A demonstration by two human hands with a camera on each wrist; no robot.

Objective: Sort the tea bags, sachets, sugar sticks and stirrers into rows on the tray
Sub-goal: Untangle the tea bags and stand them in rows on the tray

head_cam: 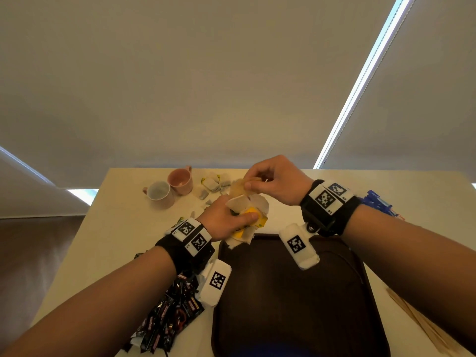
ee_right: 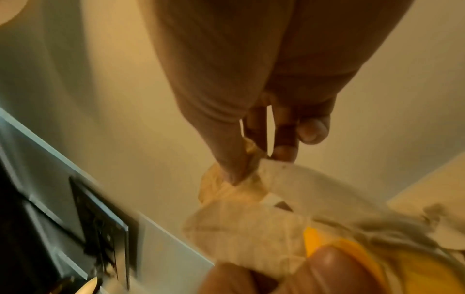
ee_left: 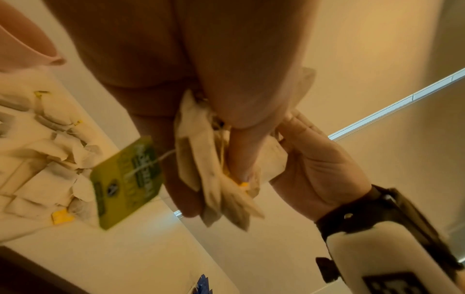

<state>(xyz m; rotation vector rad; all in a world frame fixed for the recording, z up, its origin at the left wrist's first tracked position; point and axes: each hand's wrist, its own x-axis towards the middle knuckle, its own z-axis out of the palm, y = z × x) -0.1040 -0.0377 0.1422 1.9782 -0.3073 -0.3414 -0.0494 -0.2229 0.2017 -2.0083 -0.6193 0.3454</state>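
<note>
Items, L to R, my view:

1. Sachets: dark glossy heap on table, L of tray, partly under my L forearm. Untouched; count n/a.
2. Cups: white one and pink one, far L of table. Not task items.
3. Loose tea bags: small pile by the cups, well apart from tray. More of them in L wrist view, blurred.
4. My left hand: clenched round a bunch of tea bags w/ yellow tags, held above table just past tray's far edge. A green tag dangles on its string.
5. My right hand: thumb and fingertips pinching one tea bag, lifting it off the bunch.
6. Tray: dark, nothing visible on it yet; near end cut off.
7. Blue packets: behind R wrist, mostly hidden; sugar sticks, prob.
8. Stirrers: pale wooden, R of tray, run out of frame.

Step, est.: separating tea bags, first row not begun. Next move needs the single bag freed w/o snagging strings, then laid flat at one tray edge.

Hard to tell: no. of bags in L hand; whether strings are tangled.
</note>
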